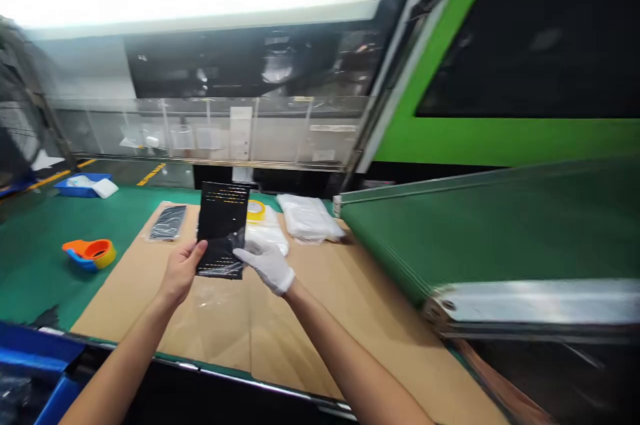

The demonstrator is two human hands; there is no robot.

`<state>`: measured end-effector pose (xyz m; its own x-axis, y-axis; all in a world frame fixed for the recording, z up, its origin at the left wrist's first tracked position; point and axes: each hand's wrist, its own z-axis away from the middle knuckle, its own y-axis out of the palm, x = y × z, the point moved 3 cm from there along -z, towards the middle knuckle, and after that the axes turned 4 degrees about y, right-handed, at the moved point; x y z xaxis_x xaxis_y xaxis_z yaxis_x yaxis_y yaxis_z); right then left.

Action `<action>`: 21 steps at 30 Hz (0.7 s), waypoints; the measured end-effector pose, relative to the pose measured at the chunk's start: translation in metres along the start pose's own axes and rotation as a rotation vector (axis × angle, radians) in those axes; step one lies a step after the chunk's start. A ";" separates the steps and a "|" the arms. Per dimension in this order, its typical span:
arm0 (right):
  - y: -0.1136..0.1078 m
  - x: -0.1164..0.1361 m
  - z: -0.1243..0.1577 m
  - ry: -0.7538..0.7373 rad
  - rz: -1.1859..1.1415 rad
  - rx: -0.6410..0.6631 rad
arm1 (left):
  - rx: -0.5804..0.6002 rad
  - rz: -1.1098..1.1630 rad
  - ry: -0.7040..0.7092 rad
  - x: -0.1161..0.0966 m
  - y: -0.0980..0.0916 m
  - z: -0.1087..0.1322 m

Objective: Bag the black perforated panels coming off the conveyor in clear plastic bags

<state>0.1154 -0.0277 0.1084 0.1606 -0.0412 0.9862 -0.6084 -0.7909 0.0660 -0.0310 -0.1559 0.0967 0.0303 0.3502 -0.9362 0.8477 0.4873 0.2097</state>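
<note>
One panel (pixel 223 222), left hand (pixel 180 272) + gloved right hand (pixel 270 266) both gripping it

Long axis pretty much up-down, top leaning slightly right; cardboard (pixel 300 318) over green desk (pixel 35 245), bright light (pixel 210 2) overhead

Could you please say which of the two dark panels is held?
The black panel between bare left hand and gloved right hand; the greyer panel lies on cardboard.

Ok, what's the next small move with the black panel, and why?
I'd probably lower the black panel onto the cardboard, beside the dark piece: the left hand and gloved right hand grip its lower sides, holding it up, and that dark piece lies flat there.
</note>
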 end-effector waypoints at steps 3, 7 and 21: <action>0.020 0.008 -0.004 -0.067 0.111 -0.036 | -0.087 -0.090 0.082 -0.019 -0.019 0.013; 0.050 0.003 -0.033 -0.137 0.183 -0.089 | -0.189 -0.149 0.150 -0.045 -0.056 0.028; 0.149 0.011 -0.050 -0.193 0.095 0.226 | -0.692 -0.214 0.318 -0.087 -0.116 0.087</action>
<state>-0.0124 -0.1159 0.1363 0.2689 -0.2199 0.9377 -0.4431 -0.8927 -0.0823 -0.0858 -0.3118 0.1293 -0.3374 0.3538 -0.8723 0.2929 0.9202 0.2599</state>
